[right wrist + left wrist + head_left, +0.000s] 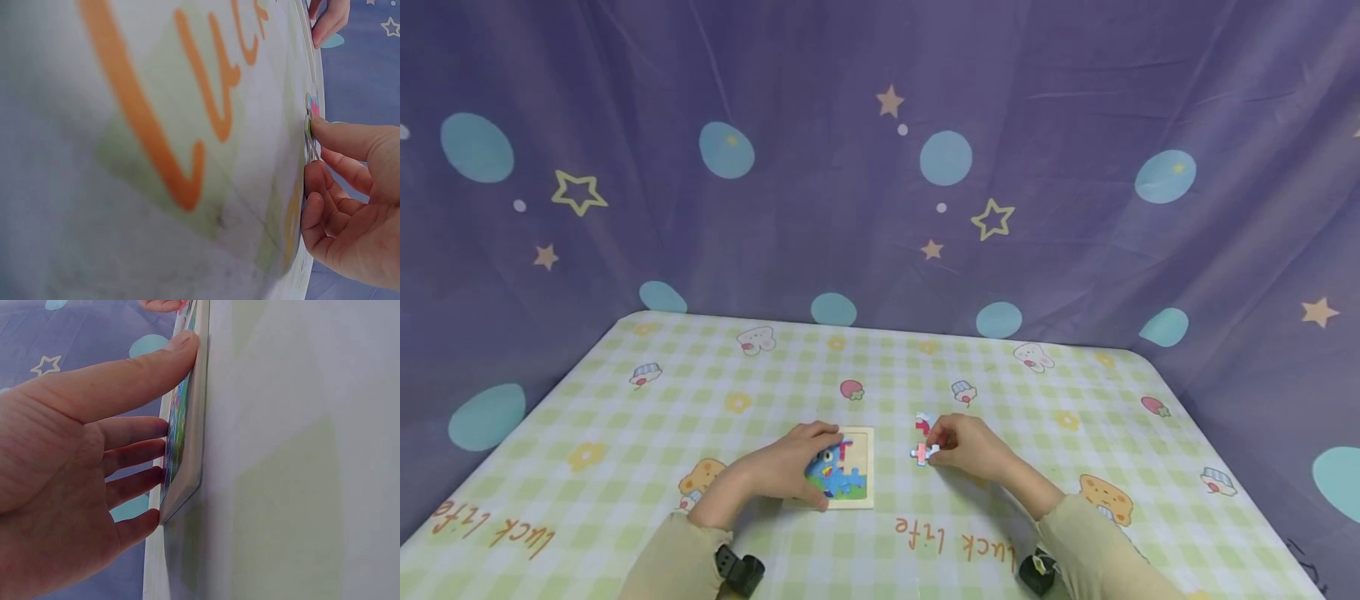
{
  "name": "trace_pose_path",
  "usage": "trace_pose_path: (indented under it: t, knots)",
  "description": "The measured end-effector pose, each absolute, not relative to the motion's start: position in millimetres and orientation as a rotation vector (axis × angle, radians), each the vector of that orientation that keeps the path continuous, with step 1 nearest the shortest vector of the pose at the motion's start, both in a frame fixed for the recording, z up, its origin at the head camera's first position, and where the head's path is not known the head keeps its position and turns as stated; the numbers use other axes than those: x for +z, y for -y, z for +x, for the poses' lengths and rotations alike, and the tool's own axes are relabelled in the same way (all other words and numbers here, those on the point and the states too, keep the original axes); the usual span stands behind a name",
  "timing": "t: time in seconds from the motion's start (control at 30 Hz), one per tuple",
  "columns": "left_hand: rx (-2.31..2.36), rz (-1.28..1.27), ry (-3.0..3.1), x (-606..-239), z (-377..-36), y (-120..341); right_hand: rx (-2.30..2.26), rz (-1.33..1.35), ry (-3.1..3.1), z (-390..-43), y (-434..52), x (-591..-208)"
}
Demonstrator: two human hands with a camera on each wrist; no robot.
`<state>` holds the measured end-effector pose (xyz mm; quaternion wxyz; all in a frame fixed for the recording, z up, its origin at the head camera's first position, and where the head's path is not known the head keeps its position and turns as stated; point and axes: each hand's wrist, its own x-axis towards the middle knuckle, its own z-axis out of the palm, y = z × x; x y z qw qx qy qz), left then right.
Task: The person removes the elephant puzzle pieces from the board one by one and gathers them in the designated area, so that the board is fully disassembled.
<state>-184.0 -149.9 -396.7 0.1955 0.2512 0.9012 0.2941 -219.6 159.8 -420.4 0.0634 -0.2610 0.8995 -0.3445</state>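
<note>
A small wooden puzzle board (859, 498) with a blue animal picture lies near the table's front middle. My left hand (816, 462) rests flat on its left part. The left wrist view shows straight fingers (134, 453) touching the picture and the thumb along the edge of the board (190, 419). To the right of the board, my right hand (936, 446) pinches a pink and white puzzle piece (922, 454) that lies on the cloth. In the right wrist view its curled fingertips (314, 178) press against that piece (310, 134). A red piece (922, 423) lies just beyond.
The table (1060, 392) wears a green checked cloth with cartoon prints and orange lettering (955, 537). A purple curtain with stars and blue dots (880, 167) hangs behind and at both sides. Black wrist cameras (741, 571) sit on both sleeves.
</note>
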Motion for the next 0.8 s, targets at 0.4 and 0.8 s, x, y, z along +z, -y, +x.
trace_pose_path:
  t: [0.4, 0.8]
  knots:
    - [0.840, 0.709, -2.521, -400.1, -182.9, 150.6, -1.042, -0.781, -2.718, -218.9, -160.1, -421.3]
    - [0.835, 0.736, -2.522, -396.3, -182.3, 150.1, -1.040, -0.779, -2.722, -220.1, -160.5, -420.9]
